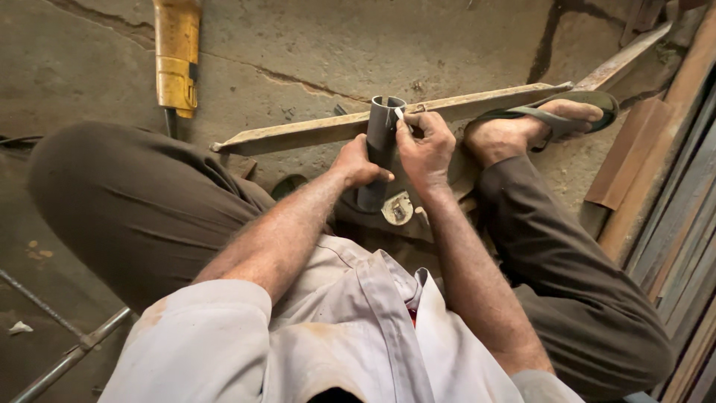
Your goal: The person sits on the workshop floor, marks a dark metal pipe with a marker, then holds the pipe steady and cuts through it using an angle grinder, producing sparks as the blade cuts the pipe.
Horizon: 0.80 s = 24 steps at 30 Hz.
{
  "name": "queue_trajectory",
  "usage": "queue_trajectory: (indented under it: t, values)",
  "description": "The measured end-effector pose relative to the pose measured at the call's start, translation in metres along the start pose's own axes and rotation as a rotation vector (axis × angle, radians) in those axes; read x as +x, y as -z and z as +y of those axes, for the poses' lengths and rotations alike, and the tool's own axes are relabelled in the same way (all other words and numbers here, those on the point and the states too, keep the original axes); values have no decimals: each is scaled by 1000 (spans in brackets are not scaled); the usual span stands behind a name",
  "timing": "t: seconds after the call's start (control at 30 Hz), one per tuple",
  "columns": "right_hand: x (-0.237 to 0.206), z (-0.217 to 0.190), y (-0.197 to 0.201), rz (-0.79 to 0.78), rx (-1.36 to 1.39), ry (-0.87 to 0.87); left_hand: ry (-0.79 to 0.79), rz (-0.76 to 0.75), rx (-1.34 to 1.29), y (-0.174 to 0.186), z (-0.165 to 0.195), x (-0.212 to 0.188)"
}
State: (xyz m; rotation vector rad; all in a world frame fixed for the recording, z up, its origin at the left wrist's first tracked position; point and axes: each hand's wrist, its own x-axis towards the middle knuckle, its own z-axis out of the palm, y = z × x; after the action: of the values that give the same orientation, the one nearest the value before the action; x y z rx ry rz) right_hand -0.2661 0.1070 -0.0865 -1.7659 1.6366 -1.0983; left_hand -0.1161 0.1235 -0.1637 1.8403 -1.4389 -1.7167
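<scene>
A yellow power tool (177, 56) lies on the cracked concrete floor (313, 45) at upper left. A long rusty angle iron (298, 133) stretches across the floor, its far end under a foot in a grey flip-flop (556, 118). Thin steel rods (63, 351) cross at lower left, and stacked metal strips (682, 216) line the right edge.

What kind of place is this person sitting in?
Probably a metal workshop. The left hand holds a dark metal pipe on a cracked concrete floor, beside a long steel bar and a yellow power tool.
</scene>
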Motion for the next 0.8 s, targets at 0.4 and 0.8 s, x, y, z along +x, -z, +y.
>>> queue_trajectory:
  t: [0.4,0.8]
  values:
    - [3,-2,1,-22,-63,44,6,2,2,0,0,0]
    - [2,-5,6,-43,-50,19,-16,1,-24,-4,-3,3]
